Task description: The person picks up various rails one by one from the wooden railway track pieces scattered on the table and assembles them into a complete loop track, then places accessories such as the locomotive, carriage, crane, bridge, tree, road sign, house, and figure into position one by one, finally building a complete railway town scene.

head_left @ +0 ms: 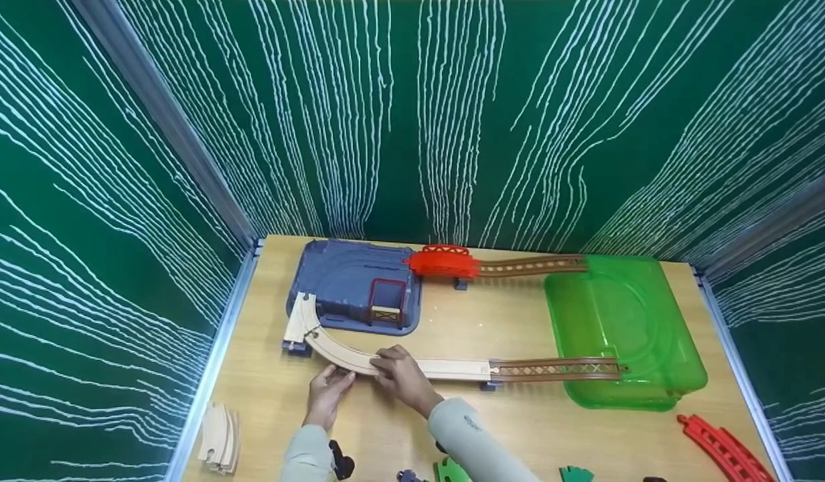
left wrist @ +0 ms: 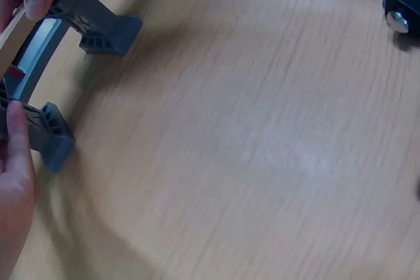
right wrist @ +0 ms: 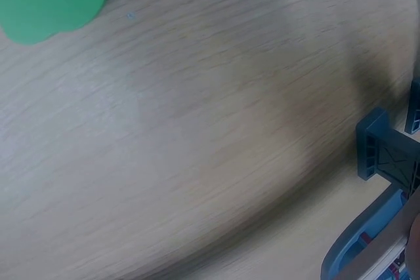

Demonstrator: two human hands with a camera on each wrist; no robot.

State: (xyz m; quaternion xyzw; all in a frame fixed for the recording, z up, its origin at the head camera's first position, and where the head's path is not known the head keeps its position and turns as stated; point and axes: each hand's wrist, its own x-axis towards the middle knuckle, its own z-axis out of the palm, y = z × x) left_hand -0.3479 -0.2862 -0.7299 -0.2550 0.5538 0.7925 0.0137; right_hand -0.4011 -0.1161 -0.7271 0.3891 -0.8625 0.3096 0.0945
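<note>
A curved wooden track [head_left: 339, 351] runs from the left into a straight wooden track [head_left: 453, 369]. My right hand [head_left: 406, 378] grips the curved piece from above near where the two meet, covering the joint. Below the curve's near edge is my left hand [head_left: 327, 398]. In the left wrist view, its fingers [left wrist: 20, 142] hold a blue-grey track support [left wrist: 108, 34] under the track, though part of that grip is cut off by the frame edge. The right wrist view also has the support [right wrist: 390, 152] and the track's edge [right wrist: 377, 254].
A grey-blue base [head_left: 359, 268] stands at back left, joined by a red bridge [head_left: 444, 261] and brown track [head_left: 533, 266] to a green bin [head_left: 627, 321]. Brown track [head_left: 553, 369] crosses the bin's near side. Spare wooden curves [head_left: 218, 438] and red track [head_left: 727, 448] lie at the front.
</note>
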